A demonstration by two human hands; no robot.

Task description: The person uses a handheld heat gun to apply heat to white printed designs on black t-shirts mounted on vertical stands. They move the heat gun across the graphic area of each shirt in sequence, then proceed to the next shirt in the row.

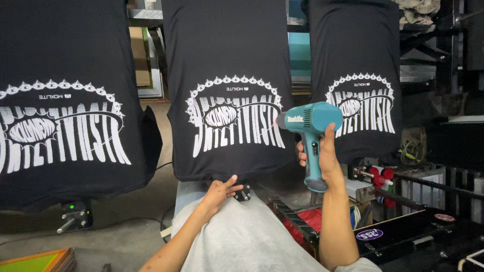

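Three black T-shirts with white printed designs lie stretched on flat boards: one at the left (pixel 65 75), one in the middle (pixel 227 55), one at the right (pixel 355 45). My right hand (pixel 322 153) grips the handle of a teal heat gun (pixel 310 121), its nozzle aimed left at the middle shirt's print. My left hand (pixel 222 190) rests below the middle shirt's lower hem, fingers bent beside a small black knob (pixel 243 193). My grey shirt (pixel 252 236) fills the bottom centre.
A black bracket with a green light (pixel 74 210) sits under the left board. Red knobs (pixel 380 176) and a black frame rail (pixel 295 221) stand at the right. A framed screen's corner (pixel 38 261) shows bottom left. Shelving stands behind.
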